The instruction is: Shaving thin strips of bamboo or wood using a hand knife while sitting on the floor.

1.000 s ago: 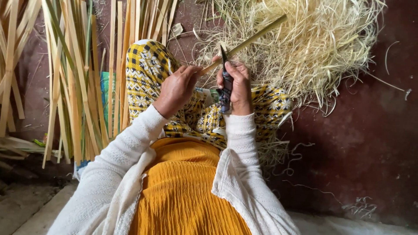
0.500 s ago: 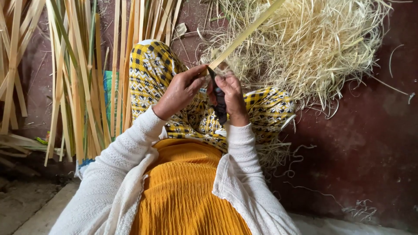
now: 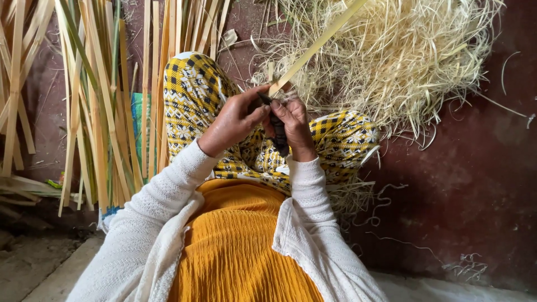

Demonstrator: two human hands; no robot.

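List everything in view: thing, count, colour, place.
bamboo strip: one, pale yellow, held at its lower end, slanting up to the top edge
knife: one, dark, in the right hand
bamboo slats: many, tan and green, lying on the left
shavings pile: one, straw-coloured, upper right
floor: dark red, right side
patterned cloth: yellow and black, over the knees
left hand: pinching the strip's end
right hand: gripping the knife

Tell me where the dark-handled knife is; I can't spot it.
In the head view, centre: the dark-handled knife is gripped in the right hand, beside the left hand, over the yellow patterned lap.
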